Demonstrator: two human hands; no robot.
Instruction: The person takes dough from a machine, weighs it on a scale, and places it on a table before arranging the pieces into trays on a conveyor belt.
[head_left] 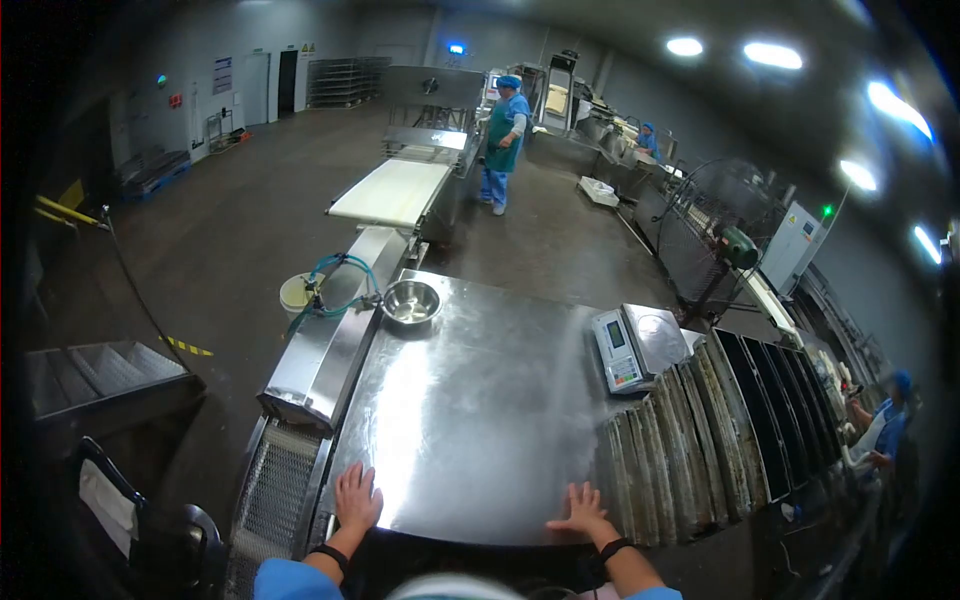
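Both my hands rest at the near edge of a shiny steel table (490, 400). My left hand (357, 498) lies at the table's near left corner, fingers spread, holding nothing. On the right, my right hand (582, 512) touches the tabletop with its fingers apart, also holding nothing, beside a row of upright worn metal trays (690, 450). A steel bowl (411, 302) sits at the table's far left corner. Near the right edge stands a digital scale (640, 347) with a display and keypad.
A conveyor with a white belt (395, 192) runs beyond the table. A person in a green apron (505, 130) stands beside it. Another person (885, 430) works at the far right. A white bucket (300, 292) and a blue hose (370, 272) are at the left.
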